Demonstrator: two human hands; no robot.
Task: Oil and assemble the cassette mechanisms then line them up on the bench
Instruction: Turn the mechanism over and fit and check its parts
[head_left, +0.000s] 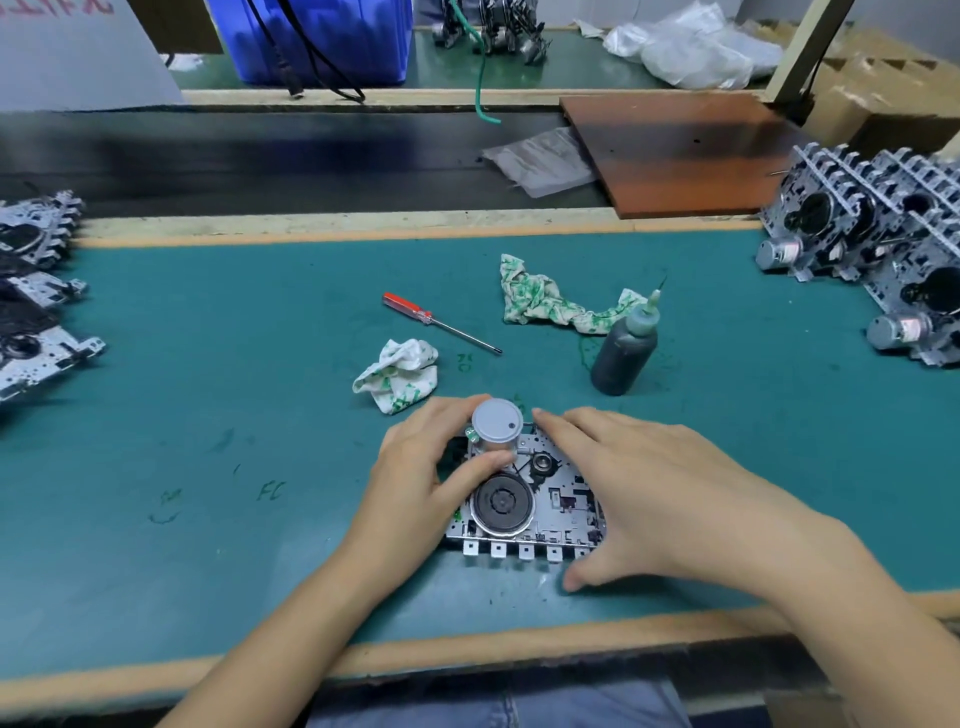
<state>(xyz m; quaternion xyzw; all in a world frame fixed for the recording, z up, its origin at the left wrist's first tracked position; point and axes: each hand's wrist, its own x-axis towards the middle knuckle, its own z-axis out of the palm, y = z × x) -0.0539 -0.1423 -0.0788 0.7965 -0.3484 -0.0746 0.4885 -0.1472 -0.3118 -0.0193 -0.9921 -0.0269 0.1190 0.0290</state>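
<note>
A metal cassette mechanism (550, 512) with a black flywheel lies flat on the green bench mat (208, 415), near the front edge. Its grey cylindrical motor (497, 423) stands at the far left corner. My left hand (431, 467) grips the motor, thumb on its near side and fingers curled round the back. My right hand (639, 483) lies over the mechanism's right side, fingers fairly straight and thumb down on the mat at the near edge. A dark oil bottle (623, 353) with a needle tip stands behind and to the right.
A red-handled screwdriver (436, 321) and two stained rags (397, 374) (550, 304) lie behind the mechanism. Rows of mechanisms stand at the right (883, 254) and lie at the left edge (36, 296). A brown board (685, 150) rests on the black conveyor (260, 156) behind.
</note>
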